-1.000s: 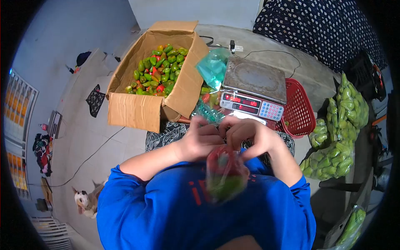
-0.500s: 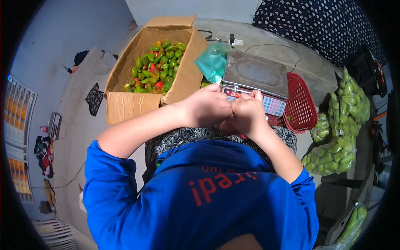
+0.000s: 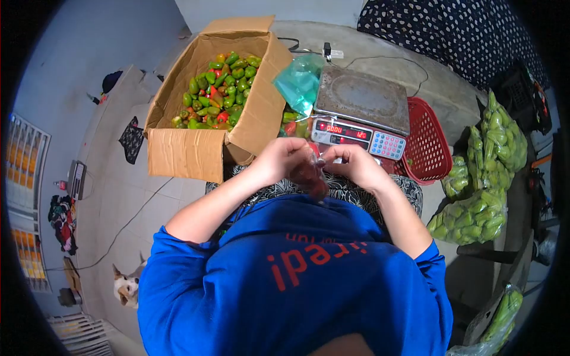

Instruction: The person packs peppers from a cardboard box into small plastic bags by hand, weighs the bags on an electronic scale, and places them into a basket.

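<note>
Between my hands, close to my lap, is a small clear plastic bag (image 3: 311,179) with dark red contents, probably peppers. My left hand (image 3: 274,161) pinches one side of its top. On the other side, the fingers of my right hand (image 3: 358,168) are closed on the bag's gathered neck. Just beyond them stands a digital weighing scale (image 3: 363,99) with a bare metal plate and lit red digits. A crumpled teal plastic bag (image 3: 300,83) lies against the scale's left side.
Ahead to the left stands an open cardboard box (image 3: 267,101) with many green and red peppers (image 3: 228,89). A red perforated basket (image 3: 428,145) sits right of the scale. Filled bags of green vegetables (image 3: 475,216) lie farther right. A dog (image 3: 126,289) is on the floor at left.
My hands have drawn apart from a tight clasp and come nearer my body, exposing the bag and the scale's display. The dog's head now shows at left.
</note>
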`<state>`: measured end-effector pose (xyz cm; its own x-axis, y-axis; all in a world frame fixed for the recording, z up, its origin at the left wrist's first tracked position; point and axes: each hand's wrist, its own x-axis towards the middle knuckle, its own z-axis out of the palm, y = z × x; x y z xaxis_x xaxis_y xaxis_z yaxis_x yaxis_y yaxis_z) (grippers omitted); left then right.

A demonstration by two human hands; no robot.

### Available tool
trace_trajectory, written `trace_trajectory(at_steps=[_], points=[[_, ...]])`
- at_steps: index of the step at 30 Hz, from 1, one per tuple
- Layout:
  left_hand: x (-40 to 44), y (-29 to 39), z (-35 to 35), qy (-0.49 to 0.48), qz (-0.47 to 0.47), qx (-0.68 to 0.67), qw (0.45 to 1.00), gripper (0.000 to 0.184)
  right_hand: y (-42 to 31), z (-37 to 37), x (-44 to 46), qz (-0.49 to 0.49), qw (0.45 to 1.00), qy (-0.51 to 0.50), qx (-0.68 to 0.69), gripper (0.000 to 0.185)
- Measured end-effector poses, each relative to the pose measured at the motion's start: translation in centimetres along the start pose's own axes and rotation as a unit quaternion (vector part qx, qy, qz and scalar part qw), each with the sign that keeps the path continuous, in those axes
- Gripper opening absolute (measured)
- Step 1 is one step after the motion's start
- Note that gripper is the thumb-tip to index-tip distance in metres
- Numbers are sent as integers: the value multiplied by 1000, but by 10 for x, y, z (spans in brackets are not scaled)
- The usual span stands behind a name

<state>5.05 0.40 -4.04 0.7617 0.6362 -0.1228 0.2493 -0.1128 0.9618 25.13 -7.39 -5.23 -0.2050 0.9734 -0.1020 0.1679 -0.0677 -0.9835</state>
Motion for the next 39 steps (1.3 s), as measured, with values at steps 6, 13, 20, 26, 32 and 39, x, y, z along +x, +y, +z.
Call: trace_trajectory(at_steps=[6,13,20,26,32,39], points=[[-21,15,2,103,323,386,858,6,4,13,-8,168,953,28,251,14],[-24,-7,23,127,360,361,851,12,3,28,-22,199,937,57,282,17],[-19,-19,27,50,413,368,831,28,19,34,-39,165,927,85,327,18],[-7,-25,48,17,301,299,905,19,37,33,-59,156,912,93,368,16],[11,-37,61,36,362,409,837,4,46,32,-77,187,873,131,430,21],[12,-47,68,17,213,367,905,15,48,35,-78,179,790,141,569,29]])
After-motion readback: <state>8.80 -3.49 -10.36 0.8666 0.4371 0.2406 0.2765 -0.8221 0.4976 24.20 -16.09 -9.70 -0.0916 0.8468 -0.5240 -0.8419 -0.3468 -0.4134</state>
